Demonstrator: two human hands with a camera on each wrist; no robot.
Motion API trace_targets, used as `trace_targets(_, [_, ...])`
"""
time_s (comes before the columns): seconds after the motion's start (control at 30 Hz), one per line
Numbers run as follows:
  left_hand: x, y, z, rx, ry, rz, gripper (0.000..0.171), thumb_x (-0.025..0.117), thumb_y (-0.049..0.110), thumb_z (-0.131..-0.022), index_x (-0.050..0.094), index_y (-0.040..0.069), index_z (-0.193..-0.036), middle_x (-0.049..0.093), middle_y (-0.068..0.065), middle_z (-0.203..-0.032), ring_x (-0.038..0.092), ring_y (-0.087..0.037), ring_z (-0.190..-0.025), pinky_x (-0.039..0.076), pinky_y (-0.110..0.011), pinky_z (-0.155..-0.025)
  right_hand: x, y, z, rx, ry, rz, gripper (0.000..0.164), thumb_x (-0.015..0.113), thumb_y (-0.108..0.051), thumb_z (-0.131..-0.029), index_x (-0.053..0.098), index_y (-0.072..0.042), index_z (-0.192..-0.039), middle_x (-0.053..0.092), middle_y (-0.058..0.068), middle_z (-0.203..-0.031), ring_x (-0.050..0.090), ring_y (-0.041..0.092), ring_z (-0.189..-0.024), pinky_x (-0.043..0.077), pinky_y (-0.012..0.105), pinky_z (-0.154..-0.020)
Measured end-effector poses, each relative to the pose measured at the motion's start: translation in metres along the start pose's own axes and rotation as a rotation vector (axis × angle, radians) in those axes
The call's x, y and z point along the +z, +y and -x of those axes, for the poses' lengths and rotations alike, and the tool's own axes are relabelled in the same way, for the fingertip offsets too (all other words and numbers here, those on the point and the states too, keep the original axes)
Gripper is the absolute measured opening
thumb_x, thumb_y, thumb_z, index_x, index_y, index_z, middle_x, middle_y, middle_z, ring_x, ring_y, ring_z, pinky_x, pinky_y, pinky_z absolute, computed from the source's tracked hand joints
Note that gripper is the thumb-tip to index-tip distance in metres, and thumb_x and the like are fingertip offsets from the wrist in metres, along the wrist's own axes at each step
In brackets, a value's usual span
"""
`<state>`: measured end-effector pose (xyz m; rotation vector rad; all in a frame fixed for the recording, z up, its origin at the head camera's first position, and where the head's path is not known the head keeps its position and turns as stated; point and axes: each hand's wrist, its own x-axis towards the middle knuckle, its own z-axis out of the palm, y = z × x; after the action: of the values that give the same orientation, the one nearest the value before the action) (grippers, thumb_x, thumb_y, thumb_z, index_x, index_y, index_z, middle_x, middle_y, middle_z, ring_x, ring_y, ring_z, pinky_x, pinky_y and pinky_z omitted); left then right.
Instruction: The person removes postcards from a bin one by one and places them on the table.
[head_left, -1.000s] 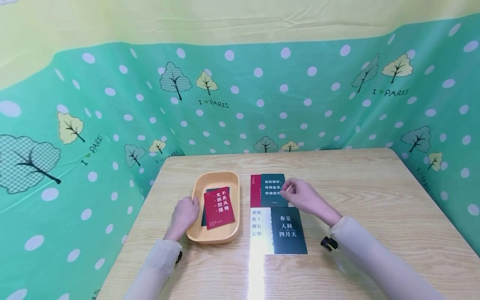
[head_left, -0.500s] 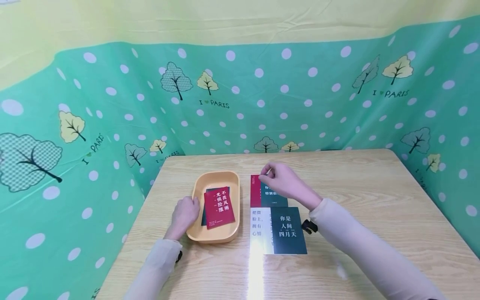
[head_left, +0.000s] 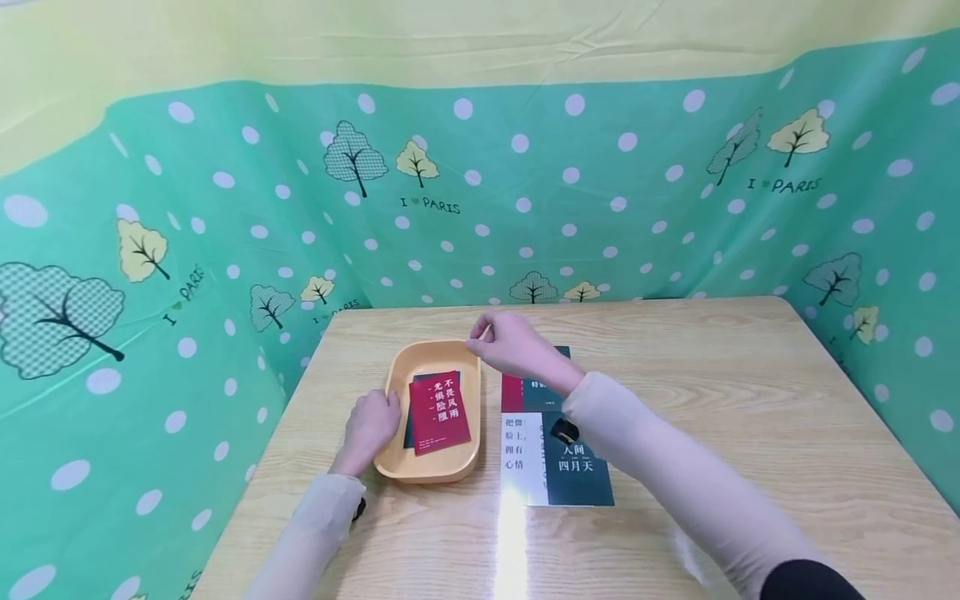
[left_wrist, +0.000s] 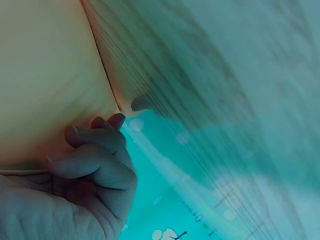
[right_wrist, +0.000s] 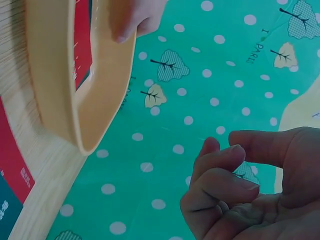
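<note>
An orange plastic tray (head_left: 427,468) stands left of the table's middle, with a red card (head_left: 439,425) lying over a dark green one (head_left: 409,429) inside it. My left hand (head_left: 372,423) grips the tray's left rim; the left wrist view shows the fingers (left_wrist: 100,160) curled against the wall. My right hand (head_left: 513,343) hovers by the tray's upper right corner, fingers loosely bent with nothing between them. In the right wrist view a gap shows between its thumb (right_wrist: 257,145) and the other fingers. Under the right arm lie green, red and white cards, partly hidden.
Right of the tray, a white card (head_left: 522,467) and a green card (head_left: 581,487) lie in front, with a red card (head_left: 511,396) and another green card (head_left: 542,400) behind. A green dotted curtain (head_left: 487,200) surrounds the wooden table (head_left: 712,375).
My right hand has moved left from the right edge of the back green card, over the cards, to the tray's corner. My left hand and the tray have stayed in place.
</note>
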<state>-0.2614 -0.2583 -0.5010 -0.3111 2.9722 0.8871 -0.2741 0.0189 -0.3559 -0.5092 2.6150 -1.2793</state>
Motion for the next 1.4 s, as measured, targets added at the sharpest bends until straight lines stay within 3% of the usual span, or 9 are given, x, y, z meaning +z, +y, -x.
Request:
trace_targets(0.2, [0.001, -0.002, 0.000, 0.004, 0.003, 0.004, 0.043, 0.040, 0.027, -0.110, 0.060, 0.001, -0.083, 0.057, -0.014, -0.067, 0.058, -0.024, -0.054, 0.047, -0.034, -0.046, 0.023, -0.015, -0.022, 0.047, -0.074, 0.028, 0.019, 0.069, -0.024, -0.103, 0.065, -0.006, -0.108, 0.064, 0.007, -0.087, 0.059, 0.017, -0.071, 0.049, 0.030, -0.062])
trace_targets(0.43, [0.002, -0.003, -0.003, 0.003, -0.018, 0.020, 0.043, 0.039, 0.027, -0.111, 0.060, 0.001, -0.084, 0.056, -0.013, -0.069, 0.058, -0.024, -0.056, 0.047, -0.033, -0.047, 0.052, -0.021, -0.051, 0.153, -0.226, 0.120, 0.039, 0.067, -0.028, -0.105, 0.053, -0.012, -0.072, 0.046, -0.002, -0.058, 0.047, 0.012, -0.050, 0.045, 0.027, -0.053])
trace_targets(0.53, [0.003, -0.003, -0.005, 0.000, -0.028, 0.027, 0.042, 0.039, 0.028, -0.111, 0.060, 0.001, -0.086, 0.056, -0.013, -0.069, 0.057, -0.023, -0.056, 0.046, -0.032, -0.047, 0.066, -0.013, -0.062, 0.204, -0.241, 0.115, 0.032, 0.068, -0.027, -0.104, 0.055, -0.009, -0.081, 0.052, 0.002, -0.063, 0.048, 0.013, -0.048, 0.047, 0.027, -0.052])
trace_targets(0.67, [0.003, -0.005, -0.005, 0.000, -0.020, 0.021, 0.042, 0.039, 0.027, -0.110, 0.059, 0.001, -0.084, 0.055, -0.013, -0.068, 0.057, -0.024, -0.056, 0.046, -0.033, -0.047, 0.088, 0.000, -0.072, 0.259, -0.245, 0.111, 0.028, 0.072, -0.023, -0.101, 0.062, 0.001, -0.112, 0.071, 0.014, -0.089, 0.063, 0.020, -0.058, 0.055, 0.029, -0.055])
trace_targets(0.83, [0.003, -0.007, -0.003, 0.002, -0.016, 0.022, 0.042, 0.040, 0.027, -0.110, 0.059, 0.001, -0.083, 0.056, -0.013, -0.067, 0.057, -0.023, -0.055, 0.047, -0.033, -0.047, 0.109, 0.008, -0.073, 0.252, -0.213, 0.232, 0.035, 0.074, -0.024, -0.099, 0.066, 0.001, -0.121, 0.071, 0.012, -0.103, 0.069, 0.021, -0.076, 0.056, 0.029, -0.063])
trace_targets(1.0, [0.003, -0.006, -0.004, 0.005, -0.019, 0.030, 0.042, 0.040, 0.027, -0.110, 0.060, 0.000, -0.085, 0.057, -0.014, -0.068, 0.059, -0.023, -0.055, 0.049, -0.033, -0.047, 0.121, 0.012, -0.069, 0.294, -0.165, 0.367, 0.072, 0.077, -0.042, -0.096, 0.049, 0.004, -0.144, 0.057, 0.011, -0.109, 0.061, 0.020, -0.095, 0.060, 0.035, -0.084])
trace_targets(1.1, [0.001, -0.005, -0.005, 0.009, -0.013, 0.024, 0.042, 0.040, 0.027, -0.110, 0.060, 0.000, -0.085, 0.058, -0.014, -0.069, 0.059, -0.024, -0.056, 0.049, -0.034, -0.047, 0.130, 0.017, -0.074, 0.337, -0.171, 0.459, 0.082, 0.078, -0.048, -0.094, 0.044, 0.005, -0.147, 0.055, 0.013, -0.115, 0.059, 0.023, -0.102, 0.060, 0.038, -0.087])
trace_targets(1.27, [0.001, -0.004, -0.006, 0.017, -0.007, 0.020, 0.042, 0.041, 0.028, -0.110, 0.060, 0.001, -0.083, 0.058, -0.014, -0.069, 0.059, -0.025, -0.057, 0.048, -0.034, -0.047, 0.147, 0.025, -0.084, 0.284, -0.241, 0.709, 0.076, 0.071, -0.060, -0.094, 0.062, 0.003, -0.136, 0.053, 0.013, -0.120, 0.054, 0.022, -0.107, 0.053, 0.031, -0.092])
trace_targets(1.4, [0.004, -0.004, -0.006, 0.005, -0.006, 0.015, 0.043, 0.041, 0.029, -0.110, 0.060, 0.002, -0.082, 0.058, -0.013, -0.068, 0.060, -0.024, -0.057, 0.049, -0.034, -0.047, 0.154, 0.031, -0.082, 0.267, -0.265, 0.787, 0.081, 0.068, -0.065, -0.093, 0.063, 0.004, -0.135, 0.054, 0.016, -0.126, 0.053, 0.023, -0.108, 0.050, 0.029, -0.096])
